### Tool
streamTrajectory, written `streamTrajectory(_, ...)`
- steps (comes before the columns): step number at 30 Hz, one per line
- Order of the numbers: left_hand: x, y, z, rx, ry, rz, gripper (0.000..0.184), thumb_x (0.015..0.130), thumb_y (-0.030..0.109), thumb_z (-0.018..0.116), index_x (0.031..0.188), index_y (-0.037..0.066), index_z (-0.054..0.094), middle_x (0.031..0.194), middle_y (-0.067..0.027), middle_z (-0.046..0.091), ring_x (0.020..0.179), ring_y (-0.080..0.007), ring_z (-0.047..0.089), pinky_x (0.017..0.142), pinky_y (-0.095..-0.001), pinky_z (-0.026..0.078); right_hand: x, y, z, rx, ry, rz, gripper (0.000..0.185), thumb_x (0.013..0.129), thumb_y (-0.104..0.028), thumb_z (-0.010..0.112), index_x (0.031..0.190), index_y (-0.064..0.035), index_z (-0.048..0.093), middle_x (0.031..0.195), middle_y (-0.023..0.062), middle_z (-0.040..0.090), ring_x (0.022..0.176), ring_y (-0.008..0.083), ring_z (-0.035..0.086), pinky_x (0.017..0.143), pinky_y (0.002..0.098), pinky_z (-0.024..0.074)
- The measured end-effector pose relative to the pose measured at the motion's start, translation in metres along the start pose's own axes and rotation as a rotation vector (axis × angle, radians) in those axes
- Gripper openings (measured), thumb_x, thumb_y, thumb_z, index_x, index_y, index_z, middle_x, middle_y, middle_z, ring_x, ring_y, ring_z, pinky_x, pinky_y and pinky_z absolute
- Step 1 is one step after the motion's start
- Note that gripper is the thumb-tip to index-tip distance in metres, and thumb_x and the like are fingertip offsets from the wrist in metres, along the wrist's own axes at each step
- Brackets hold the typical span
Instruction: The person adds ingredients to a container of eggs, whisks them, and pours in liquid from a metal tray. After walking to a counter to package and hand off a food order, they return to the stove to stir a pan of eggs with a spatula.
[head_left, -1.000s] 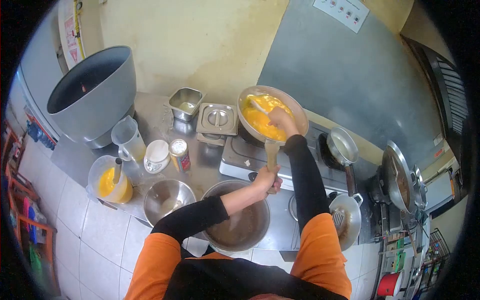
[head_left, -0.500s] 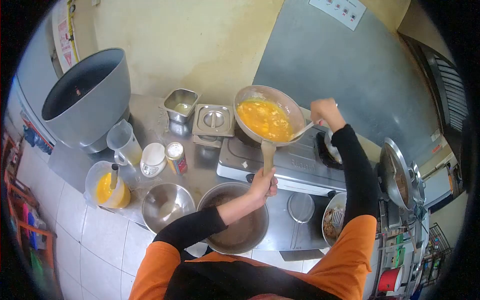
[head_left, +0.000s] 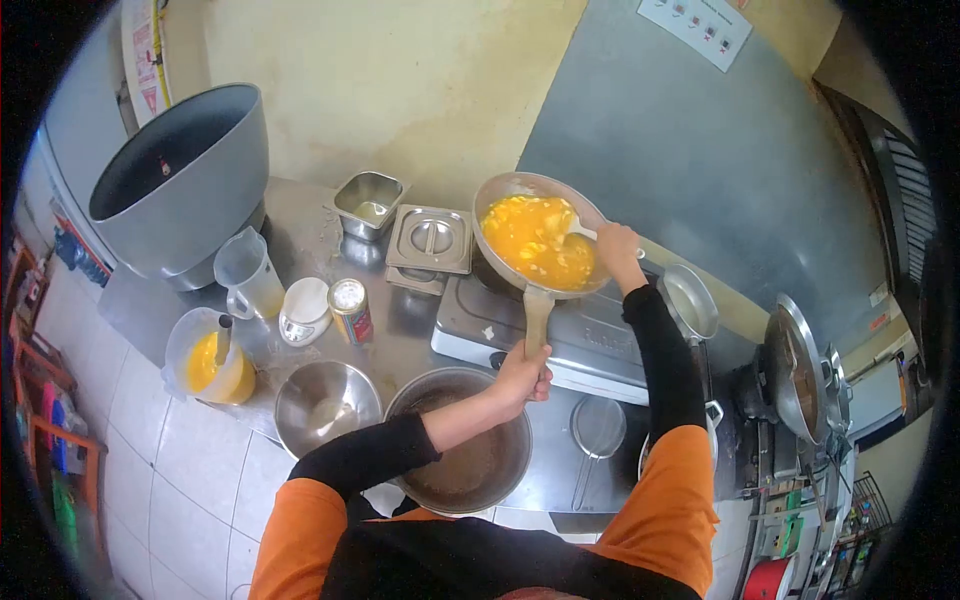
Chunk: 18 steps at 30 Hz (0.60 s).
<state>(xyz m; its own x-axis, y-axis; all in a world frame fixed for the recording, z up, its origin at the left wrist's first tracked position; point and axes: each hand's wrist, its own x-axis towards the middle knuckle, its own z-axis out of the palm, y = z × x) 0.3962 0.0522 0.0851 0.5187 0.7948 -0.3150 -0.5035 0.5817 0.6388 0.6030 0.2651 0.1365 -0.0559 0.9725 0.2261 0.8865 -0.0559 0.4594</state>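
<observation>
My left hand is closed round the pale handle of a frying pan, which sits tilted over the burner at the back of a tabletop gas stove. Runny yellow egg with paler, set lumps lies in the pan. At the pan's right rim, my right hand grips a spatula whose broad head dips into the egg. Most of its handle is hidden by my fingers. Below my left forearm stands a wide metal pot with a brownish inside.
Left on the counter are a jug of yellow liquid, another plastic jug, a can, a steel bowl and a lidded steel container. A strainer lies in front of the stove; a saucepan is at right.
My right hand has moved left and down toward the pan, pushing the spatula deeper into the egg, which has shifted. My left hand keeps its grip on the handle.
</observation>
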Motion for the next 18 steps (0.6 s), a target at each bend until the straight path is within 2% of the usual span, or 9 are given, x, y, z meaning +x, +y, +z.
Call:
streamTrajectory(3, -0.001, 0.002, 0.002, 0.021, 0.019, -0.016, 0.016, 0.091, 0.022, 0.045, 0.096, 0.011, 0.035, 0.068, -0.0048, 0.043, 0.047, -0.0096, 0.037, 0.040, -0.0238, 0.031, 0.012, -0.021, 0.011, 0.053, 0.222, -0.041, 0.015, 0.076, -0.014, 0.053, 0.078, -0.0096, 0.067, 0.077, 0.0083, 0.065, 0.072, 0.0225, 0.065, 0.057, 0.0316, 0.0502)
streamTrajectory(6, -0.001, 0.000, 0.004, 0.014, 0.022, -0.009, 0.017, 0.091, 0.023, 0.046, 0.096, 0.011, 0.036, 0.069, -0.0045, 0.043, 0.048, -0.0090, 0.036, 0.041, -0.0234, 0.030, 0.007, -0.038, -0.024, -0.032, 0.292, -0.174, 0.013, 0.074, -0.013, 0.054, 0.073, -0.0093, 0.067, 0.075, 0.0075, 0.065, 0.071, 0.0210, 0.065, 0.055, 0.0318, 0.0497)
streamTrajectory(9, -0.001, 0.000, 0.004, -0.002, 0.020, -0.005, 0.018, 0.091, 0.024, 0.046, 0.097, 0.011, 0.036, 0.069, -0.0045, 0.043, 0.048, -0.0091, 0.036, 0.041, -0.0235, 0.030, 0.009, -0.028, -0.063, 0.032, 0.238, -0.121, 0.011, 0.071, -0.013, 0.056, 0.073, -0.0094, 0.066, 0.075, 0.0094, 0.065, 0.071, 0.0257, 0.065, 0.062, 0.0353, 0.0509)
streamTrajectory(12, 0.001, -0.002, 0.003, -0.026, 0.022, -0.008, 0.020, 0.090, 0.025, 0.047, 0.097, 0.011, 0.036, 0.069, -0.0043, 0.044, 0.047, -0.0091, 0.036, 0.041, -0.0234, 0.030, -0.005, -0.002, -0.123, -0.047, 0.074, -0.129, 0.013, 0.068, -0.013, 0.056, 0.074, -0.0092, 0.067, 0.078, 0.0105, 0.065, 0.073, 0.0261, 0.065, 0.063, 0.0367, 0.0502)
streamTrajectory(14, 0.002, -0.003, 0.003, -0.032, 0.025, -0.009, 0.020, 0.090, 0.025, 0.048, 0.098, 0.011, 0.036, 0.069, -0.0042, 0.044, 0.047, -0.0092, 0.036, 0.041, -0.0232, 0.030, -0.021, 0.011, -0.156, -0.146, -0.169, -0.158, 0.016, 0.067, -0.013, 0.056, 0.076, -0.0085, 0.067, 0.080, 0.0118, 0.065, 0.075, 0.0271, 0.064, 0.065, 0.0372, 0.0497)
streamTrajectory(18, 0.000, 0.000, 0.002, -0.026, 0.030, -0.021, 0.020, 0.090, 0.026, 0.049, 0.098, 0.012, 0.036, 0.069, -0.0040, 0.044, 0.047, -0.0090, 0.037, 0.041, -0.0226, 0.030, -0.059, 0.016, -0.157, -0.087, -0.520, -0.215, 0.020, 0.066, -0.011, 0.053, 0.079, -0.0067, 0.067, 0.082, 0.0150, 0.065, 0.079, 0.0298, 0.063, 0.067, 0.0393, 0.0490)
